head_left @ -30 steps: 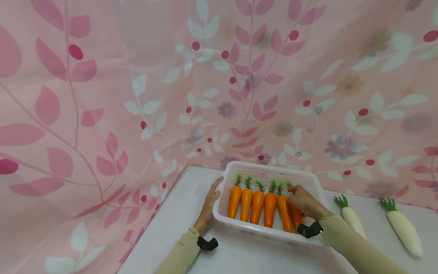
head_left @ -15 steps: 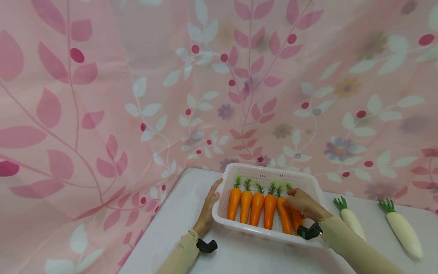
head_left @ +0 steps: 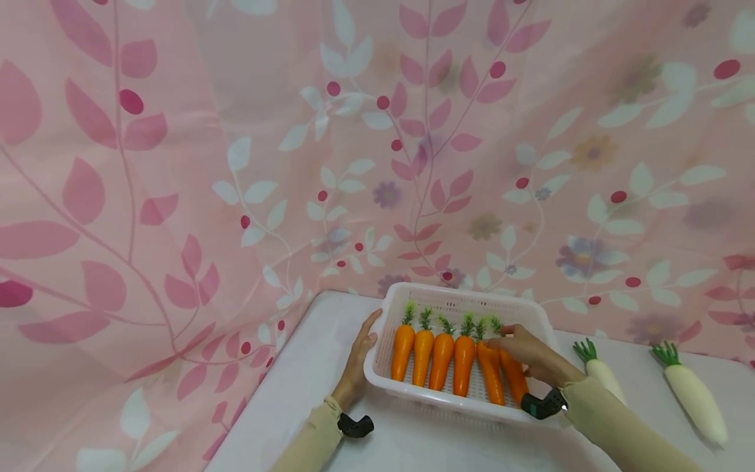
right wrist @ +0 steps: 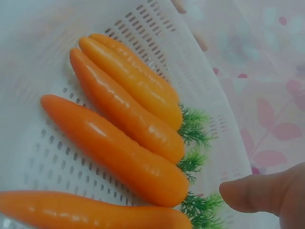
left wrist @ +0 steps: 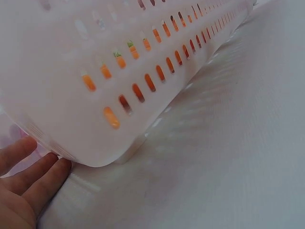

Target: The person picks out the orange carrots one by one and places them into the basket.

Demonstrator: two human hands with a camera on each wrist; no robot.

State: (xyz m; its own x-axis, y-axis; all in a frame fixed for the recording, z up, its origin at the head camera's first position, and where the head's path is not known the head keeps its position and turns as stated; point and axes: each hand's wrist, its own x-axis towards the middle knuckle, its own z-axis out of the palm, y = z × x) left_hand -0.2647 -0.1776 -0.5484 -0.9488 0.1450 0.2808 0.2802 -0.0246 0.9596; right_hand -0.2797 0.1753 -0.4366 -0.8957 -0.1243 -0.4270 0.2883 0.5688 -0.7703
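A white plastic basket [head_left: 448,392] holds several orange carrots [head_left: 463,367] with green tops, lying side by side in a row. My left hand [head_left: 356,367] rests against the basket's left end; in the left wrist view its fingers [left wrist: 45,183] touch the outer wall near the bottom corner. Over the right end of the row is my right hand [head_left: 533,354], its fingertips at the tops of the two rightmost carrots [head_left: 489,373]. The right wrist view shows only a straight thumb [right wrist: 252,193] beside the green leaves. The remaining right fingers are partly hidden.
Two white radishes with green stems lie on the table right of the basket, the nearer radish [head_left: 604,379] partly behind the right forearm and the other radish [head_left: 696,403] farther right. A pink floral curtain [head_left: 366,164] hangs behind the white table [head_left: 330,328].
My right hand has drawn slightly right and its fingers have straightened, showing more of the rightmost carrot. The left hand stays against the basket; the view has tilted slightly.
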